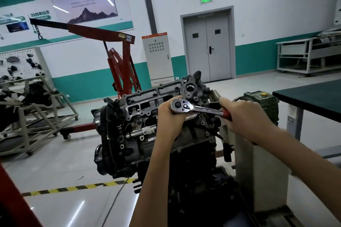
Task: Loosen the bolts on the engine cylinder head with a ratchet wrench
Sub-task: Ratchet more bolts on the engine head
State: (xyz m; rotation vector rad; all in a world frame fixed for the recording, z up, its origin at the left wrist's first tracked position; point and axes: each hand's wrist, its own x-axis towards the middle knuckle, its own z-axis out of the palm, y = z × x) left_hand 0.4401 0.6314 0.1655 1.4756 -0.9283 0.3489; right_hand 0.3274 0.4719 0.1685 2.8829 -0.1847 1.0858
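Both bare forearms are reaching forward and up from the bottom of the view toward the engine [147, 120], which is sitting tilted on a stand in the middle of the workshop floor. The left hand [168, 116] is resting on top of the cylinder head [144, 103], its fingers curling around and under the round chrome head of the ratchet wrench [195, 108], steadying it from below. The right hand [241, 114] is closing in a full fist around the wrench's red grip [226, 114], with the wrist bending slightly downward and the forearm running off to the lower right. The wrench is lying nearly level across the right end of the cylinder head, its drive head pointing left; whether a socket is sitting on a bolt beneath it I cannot tell, since the left hand is covering that spot.

Small bolt heads are showing along the cylinder head's rim and around its rectangular openings. Behind the engine a red engine hoist [121, 61] is standing with its boom reaching left. A dark-topped bench [313, 97] is standing at the right, and a grey frame trolley [36, 116] at the left is carrying dark engine parts. A second white rack [310, 55] by the far wall is holding machinery that is too distant to make out.
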